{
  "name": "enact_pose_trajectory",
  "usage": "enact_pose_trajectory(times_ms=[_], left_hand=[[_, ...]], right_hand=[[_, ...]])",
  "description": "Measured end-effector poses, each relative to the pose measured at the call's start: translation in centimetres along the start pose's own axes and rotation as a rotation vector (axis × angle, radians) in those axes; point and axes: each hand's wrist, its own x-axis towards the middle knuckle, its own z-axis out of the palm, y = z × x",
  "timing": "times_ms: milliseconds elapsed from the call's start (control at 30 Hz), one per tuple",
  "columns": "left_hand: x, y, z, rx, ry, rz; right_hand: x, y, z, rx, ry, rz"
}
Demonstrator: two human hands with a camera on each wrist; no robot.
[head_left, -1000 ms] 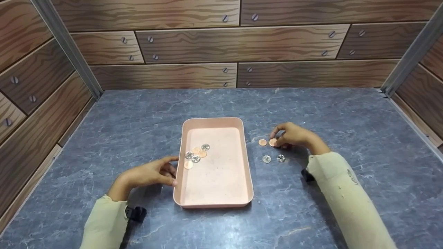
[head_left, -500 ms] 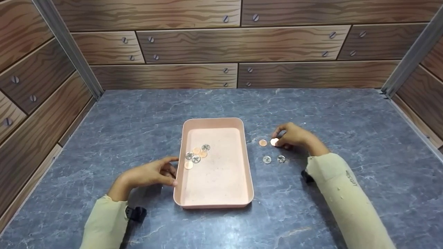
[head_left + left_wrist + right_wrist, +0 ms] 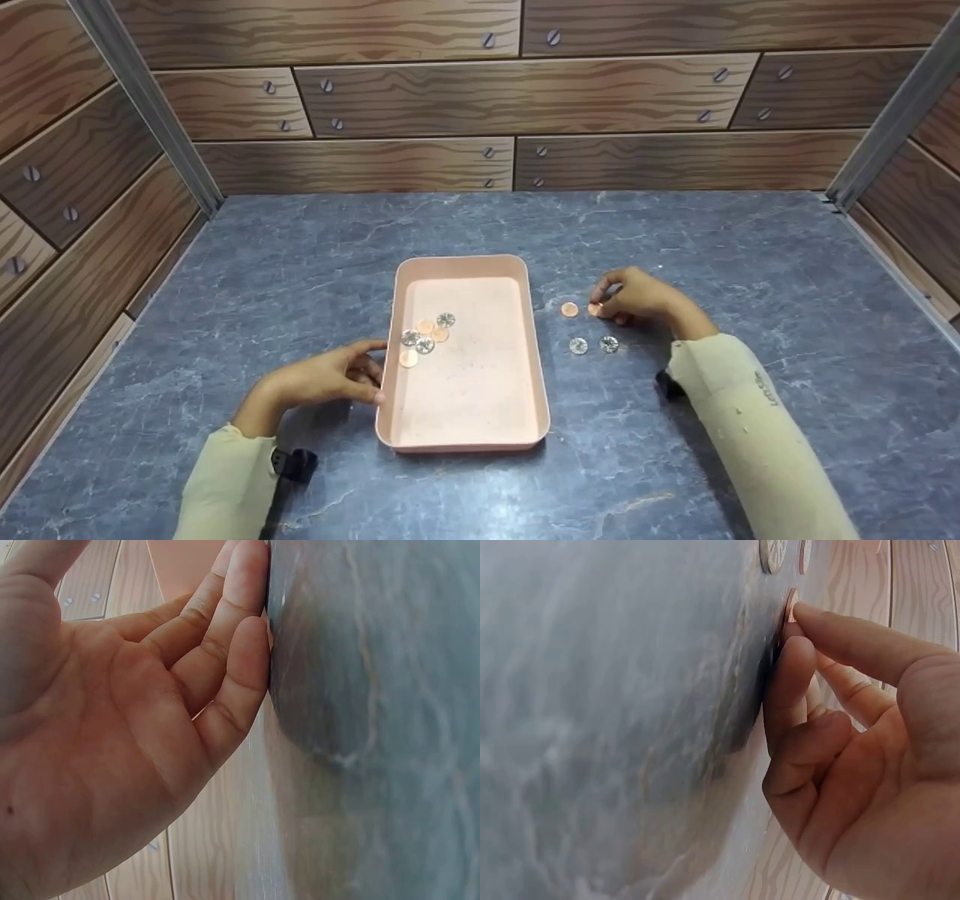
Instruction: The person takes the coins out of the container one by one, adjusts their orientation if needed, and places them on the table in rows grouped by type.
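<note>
My right hand [image 3: 637, 292] is on the table to the right of the pink tray [image 3: 480, 446]. Its thumb and fingertips pinch the edge of a copper-coloured coin [image 3: 595, 309], which lies at the table surface; the right wrist view shows the same coin [image 3: 791, 606] partly covered by the thumb. Left of it lies another copper coin [image 3: 569, 310]. Two silver coins, a left one [image 3: 577, 346] and a right one [image 3: 608, 344], lie nearer the front. With relaxed fingers, my left hand [image 3: 322, 375] touches the tray's left wall, and its fingertips [image 3: 249, 652] rest on the table.
Inside the tray, toward its left side, several coins lie close together, among them a silver coin [image 3: 445, 320] and a copper coin [image 3: 408, 358]. The grey marbled table [image 3: 337, 232] is bordered by wood-patterned walls [image 3: 480, 97] at the back and sides.
My right hand has shifted slightly to the right, and the copper coin at its fingertips slid right with it, away from the other copper coin. The left hand and tray look unchanged.
</note>
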Motion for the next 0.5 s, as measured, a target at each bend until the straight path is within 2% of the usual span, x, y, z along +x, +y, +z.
enact_pose_trajectory(times_ms=[233, 333, 500], left_hand=[[0.0, -0.1, 0.0, 0.007, -0.003, 0.005], [0.0, 0.0, 0.0, 0.008, 0.001, -0.002], [0.0, 0.0, 0.0, 0.005, 0.006, -0.011]], right_hand=[[-0.4, 0.2, -0.5, 0.033, 0.008, -0.009], [-0.8, -0.3, -0.8, 0.031, 0.014, -0.011], [-1.1, -1.6, -1.3, -0.013, 0.027, -0.063]])
